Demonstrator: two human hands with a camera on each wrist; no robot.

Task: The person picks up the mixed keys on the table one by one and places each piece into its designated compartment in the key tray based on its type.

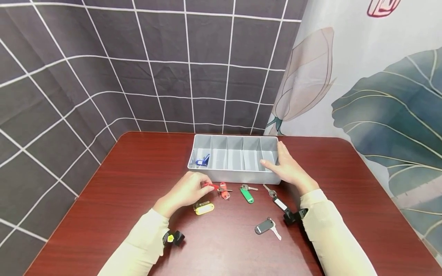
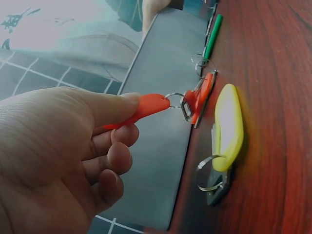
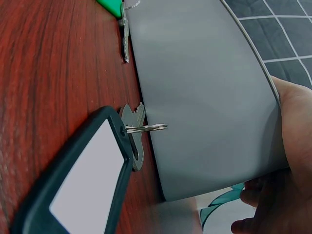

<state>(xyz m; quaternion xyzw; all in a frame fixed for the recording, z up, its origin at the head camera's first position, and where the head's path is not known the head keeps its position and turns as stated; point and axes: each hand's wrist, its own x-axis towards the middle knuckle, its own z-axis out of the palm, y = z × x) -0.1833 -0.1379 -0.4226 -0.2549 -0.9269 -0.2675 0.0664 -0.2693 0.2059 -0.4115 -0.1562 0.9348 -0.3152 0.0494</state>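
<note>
My left hand (image 1: 186,188) pinches a red key tag (image 2: 152,107) between thumb and index finger, in front of a grey divided box (image 1: 238,176). Its ring leads to a key, which hangs close over a second red key tag (image 1: 224,190) on the table. Just below that hand lies a yellow key tag (image 1: 205,209) with its key. At the box's right end, my right hand (image 1: 290,168) grips the wall, thumb over the inside and fingers along the outside. Inside the leftmost compartment sits a blue key tag (image 1: 202,161).
A green key tag (image 1: 247,196) with a key lies before the box. Farther right is a black key tag (image 1: 280,204) with a white label, partly beside the right wrist's camera. A dark grey key tag (image 1: 264,226) lies nearer on the reddish-brown table (image 1: 221,253).
</note>
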